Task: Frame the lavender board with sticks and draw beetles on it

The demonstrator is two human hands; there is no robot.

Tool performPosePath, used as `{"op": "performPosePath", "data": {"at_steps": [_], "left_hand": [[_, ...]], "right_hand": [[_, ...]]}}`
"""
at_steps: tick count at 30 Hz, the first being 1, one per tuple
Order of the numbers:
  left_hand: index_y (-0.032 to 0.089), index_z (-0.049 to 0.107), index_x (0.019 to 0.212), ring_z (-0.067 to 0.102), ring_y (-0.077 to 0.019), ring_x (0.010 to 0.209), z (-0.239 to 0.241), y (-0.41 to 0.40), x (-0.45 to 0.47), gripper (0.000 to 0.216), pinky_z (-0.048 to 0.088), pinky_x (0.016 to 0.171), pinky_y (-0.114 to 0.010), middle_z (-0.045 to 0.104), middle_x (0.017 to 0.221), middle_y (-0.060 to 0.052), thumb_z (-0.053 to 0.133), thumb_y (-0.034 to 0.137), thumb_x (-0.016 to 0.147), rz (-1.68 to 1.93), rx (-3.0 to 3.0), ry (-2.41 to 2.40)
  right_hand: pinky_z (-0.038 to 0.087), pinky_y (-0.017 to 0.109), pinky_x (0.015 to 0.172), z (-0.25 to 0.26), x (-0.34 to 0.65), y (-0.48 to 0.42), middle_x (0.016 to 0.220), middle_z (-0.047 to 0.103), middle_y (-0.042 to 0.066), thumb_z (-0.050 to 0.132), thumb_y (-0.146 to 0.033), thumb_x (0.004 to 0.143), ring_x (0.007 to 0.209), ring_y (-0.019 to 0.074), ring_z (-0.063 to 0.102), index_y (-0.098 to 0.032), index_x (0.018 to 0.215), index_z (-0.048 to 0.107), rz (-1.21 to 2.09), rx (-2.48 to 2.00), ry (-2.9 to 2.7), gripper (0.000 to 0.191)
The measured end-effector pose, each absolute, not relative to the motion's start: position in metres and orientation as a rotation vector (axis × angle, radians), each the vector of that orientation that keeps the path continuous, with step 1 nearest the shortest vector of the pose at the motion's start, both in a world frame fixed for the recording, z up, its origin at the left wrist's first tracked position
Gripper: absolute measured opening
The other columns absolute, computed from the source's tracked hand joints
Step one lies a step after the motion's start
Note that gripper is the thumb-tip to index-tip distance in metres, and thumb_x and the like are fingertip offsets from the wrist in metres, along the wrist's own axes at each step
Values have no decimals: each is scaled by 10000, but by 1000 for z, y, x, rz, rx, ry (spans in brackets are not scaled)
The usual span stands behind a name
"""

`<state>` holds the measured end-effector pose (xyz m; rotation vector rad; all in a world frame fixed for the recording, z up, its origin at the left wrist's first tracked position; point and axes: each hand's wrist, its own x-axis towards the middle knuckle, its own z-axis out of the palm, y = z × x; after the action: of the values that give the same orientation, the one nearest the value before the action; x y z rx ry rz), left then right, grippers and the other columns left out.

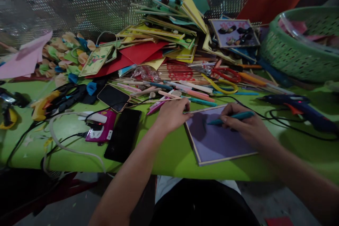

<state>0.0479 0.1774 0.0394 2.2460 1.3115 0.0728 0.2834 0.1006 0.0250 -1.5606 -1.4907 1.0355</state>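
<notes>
A purple card framed with thin wooden sticks (212, 144) lies flat on the green table in front of me. My left hand (173, 114) is at its upper left corner, thumb over the corner and the other fingers curled, partly hidden. In my right hand (243, 125) is a teal marker pen (241, 116), slanted, its tip pointing left at or just above the card; whether it touches cannot be seen. No drawn marks can be made out on the shaded surface. Several pens and markers (190, 88) lie just beyond the card.
Behind is a heap of framed coloured cards (164, 31), with scissors (225, 84) near it. A blue glue gun (304, 106) with a cable lies right, below a green basket (299, 56). Left are a black phone (124, 136), a purple power strip (102, 127) and a yellow glue gun (43, 106).
</notes>
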Motion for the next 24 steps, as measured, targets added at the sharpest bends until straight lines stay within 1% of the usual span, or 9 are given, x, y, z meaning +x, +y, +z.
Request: {"op": "performPosePath", "data": {"at_steps": [3,8,13,18,22,24], "left_hand": [[230,674,1060,712,-281,1094,41,177,48,177,501,891,-360,785,1104,-66,724,357,947,65,2245,1314],[229,667,1065,708,-272,1103,42,176,49,179,494,892,-346,782,1114,-59,726,354,952,61,2236,1315],[228,670,1056,710,-271,1089,42,177,49,176,493,885,-346,781,1090,-59,729,355,949,60,2238,1317],[226,672,1075,711,-274,1083,42,177,48,188,499,892,-355,779,1084,-61,724,356,950,73,2231,1310],[224,676,1067,708,-272,1079,42,176,48,181,500,891,-354,771,1066,-61,720,358,954,69,2239,1311],[221,675,1070,706,-271,1081,41,176,48,186,498,892,-352,770,1071,-63,717,361,957,71,2240,1307]], "right_hand": [[408,307,578,26,283,101,614,616,1,731,-484,814,597,171,537,-229,716,637,1026,-1546,-1500,288],[363,294,540,30,280,101,551,566,-23,719,-436,780,543,145,473,-231,677,616,1070,-1568,-1471,251],[383,305,558,29,281,100,592,605,-5,725,-445,783,573,161,523,-226,692,634,1047,-1568,-1468,253],[338,295,525,28,283,99,551,544,-30,735,-418,778,523,136,451,-231,662,611,1104,-1545,-1440,253],[365,302,543,28,281,99,579,579,-16,726,-422,785,555,152,509,-229,683,629,1084,-1545,-1434,239],[353,298,535,28,281,100,564,567,-22,726,-426,776,542,147,489,-231,672,620,1081,-1552,-1445,245]]}}
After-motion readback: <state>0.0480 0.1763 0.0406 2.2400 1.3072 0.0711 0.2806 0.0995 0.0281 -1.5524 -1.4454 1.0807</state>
